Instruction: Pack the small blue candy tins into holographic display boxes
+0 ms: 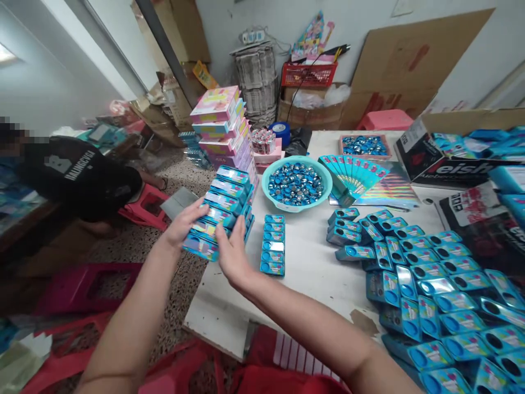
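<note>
Both of my hands grip a row of small blue tins (219, 203) at the table's left edge. My left hand (186, 221) wraps its far left side, while my right hand (234, 249) presses the near right side with thumb and fingers. More tins show beneath or behind the held ones; whether they are stacked there I cannot tell. Just right of my hands, a neat row of blue tins (273, 244) lies on the white table (305, 290). A turquoise basin (297, 205) behind that row holds many round blue-and-silver pieces.
Many loose blue tins (426, 273) cover the table's right side. Fanned printed cards (356, 172) and a pink tray (365, 156) lie at the back. Stacked pink boxes (217, 104) rise behind my hands. A person in black (74, 175) sits at left, near red stools (147, 208).
</note>
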The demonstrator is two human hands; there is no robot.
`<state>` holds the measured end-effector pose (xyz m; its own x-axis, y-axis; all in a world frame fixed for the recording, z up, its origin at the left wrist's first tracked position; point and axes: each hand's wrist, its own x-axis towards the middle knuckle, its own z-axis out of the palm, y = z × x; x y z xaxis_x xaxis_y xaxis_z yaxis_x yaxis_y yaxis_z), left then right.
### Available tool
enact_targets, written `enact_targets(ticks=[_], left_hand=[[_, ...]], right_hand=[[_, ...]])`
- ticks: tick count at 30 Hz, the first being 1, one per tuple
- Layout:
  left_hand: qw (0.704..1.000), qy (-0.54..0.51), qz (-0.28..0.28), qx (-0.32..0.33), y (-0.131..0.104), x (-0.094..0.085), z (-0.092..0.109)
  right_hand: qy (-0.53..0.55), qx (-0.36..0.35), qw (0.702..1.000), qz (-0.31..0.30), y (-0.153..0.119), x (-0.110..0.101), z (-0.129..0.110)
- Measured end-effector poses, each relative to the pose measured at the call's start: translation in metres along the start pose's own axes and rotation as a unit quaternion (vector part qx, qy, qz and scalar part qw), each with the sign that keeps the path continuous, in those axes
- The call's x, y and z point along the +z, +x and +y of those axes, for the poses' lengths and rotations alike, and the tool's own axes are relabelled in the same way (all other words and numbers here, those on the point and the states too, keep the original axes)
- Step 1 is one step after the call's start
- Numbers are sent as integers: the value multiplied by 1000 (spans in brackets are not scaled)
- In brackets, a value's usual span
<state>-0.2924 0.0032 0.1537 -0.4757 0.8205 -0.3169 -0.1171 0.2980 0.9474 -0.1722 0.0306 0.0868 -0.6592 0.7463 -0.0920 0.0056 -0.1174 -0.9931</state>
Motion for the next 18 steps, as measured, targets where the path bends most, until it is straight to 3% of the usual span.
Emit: enact_targets(ticks=[2,4,7,9,11,13,14,16,17,18], left_hand=[[999,-1,8,-45,22,-22,-7],[994,-6,0,-107,41,-33,-18],[989,-12,-23,-144,53,-36,-26],[994,-5,-5,-105,50,-38,-23],[998,25,49,-32,35,-41,-20],[981,78,158,87,10,-38,-29],[955,106,225,162,-6,-31,-38],[896,136,310,287,-34,-6,-68],[893,143,292,313,-44,13,-85],[917,143,241,284,-48,34,-103]], right_hand=[[8,76,997,12,22,22,-4],[-1,124,992,13,35,34,-4],[-15,128,992,-5,36,26,1],[-24,87,996,-10,26,1,11],[-43,29,998,24,10,-38,28],[-67,12,991,113,-7,-84,52],[-80,35,984,158,-15,-105,67],[-91,108,968,206,-26,-137,97],[-84,144,964,206,-28,-145,112],[-73,175,962,198,-29,-148,126]])
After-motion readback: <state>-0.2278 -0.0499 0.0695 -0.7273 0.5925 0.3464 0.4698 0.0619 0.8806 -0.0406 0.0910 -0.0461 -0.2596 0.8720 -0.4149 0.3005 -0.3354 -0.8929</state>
